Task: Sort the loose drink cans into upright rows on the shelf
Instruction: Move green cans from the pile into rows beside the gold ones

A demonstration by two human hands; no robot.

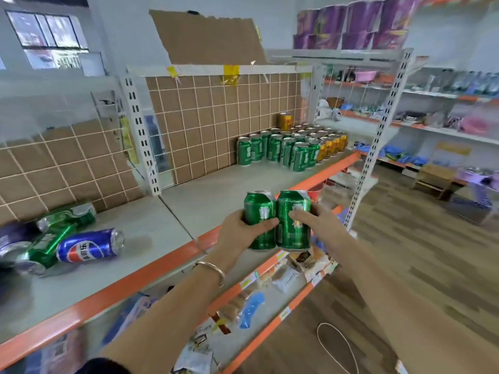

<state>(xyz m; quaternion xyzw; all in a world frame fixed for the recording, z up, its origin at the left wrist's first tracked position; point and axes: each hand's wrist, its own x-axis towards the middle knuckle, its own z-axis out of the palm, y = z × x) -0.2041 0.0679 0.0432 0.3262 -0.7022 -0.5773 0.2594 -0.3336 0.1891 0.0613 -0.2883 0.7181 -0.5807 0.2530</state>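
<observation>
My left hand (237,233) grips a green can (258,209) and my right hand (317,221) grips a second green can (294,233). Both cans are upright, side by side and touching, just above the orange front edge of the shelf (151,268). Upright rows of green cans (280,151) and yellow cans (333,144) stand at the shelf's far right. At the left, loose cans lie on their sides: a blue can (89,245), a green can (46,248) and another green can (68,215).
A brown tiled back panel (216,122) backs the shelf, with a white upright post (140,136) in its middle. Lower shelves (270,287) hold packaged goods. Purple packs (351,25) sit on top at the right. More shelving stands across the wooden floor (405,252).
</observation>
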